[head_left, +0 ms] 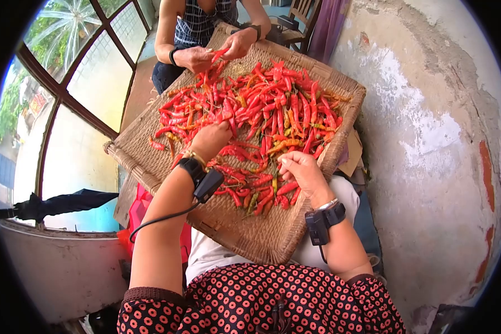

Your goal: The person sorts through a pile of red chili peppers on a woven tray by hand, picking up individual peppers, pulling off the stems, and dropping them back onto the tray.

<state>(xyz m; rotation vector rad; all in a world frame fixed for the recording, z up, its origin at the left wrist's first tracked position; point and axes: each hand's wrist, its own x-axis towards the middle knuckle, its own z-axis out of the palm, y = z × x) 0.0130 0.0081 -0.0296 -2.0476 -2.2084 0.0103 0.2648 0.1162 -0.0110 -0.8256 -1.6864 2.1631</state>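
Observation:
A heap of red chili peppers [273, 106], with some orange and green ones mixed in, lies on a woven tray [245, 236]. My left hand [210, 142] is over the left part of the heap, its fingers closed at a red chili pepper [229, 113]. On the right, my right hand [304, 171] is raised just above the front of the heap. Its thumb and fingers are pinched together, and what they hold, if anything, is too small to name. Loose peppers lie between my two hands.
Across the tray, another person's hands [217, 54] hold a red pepper. A rough plaster wall [417, 139] stands at right, with a window [94, 111] and dark folded umbrella [67, 205] at left. A wooden chair [300, 22] is behind.

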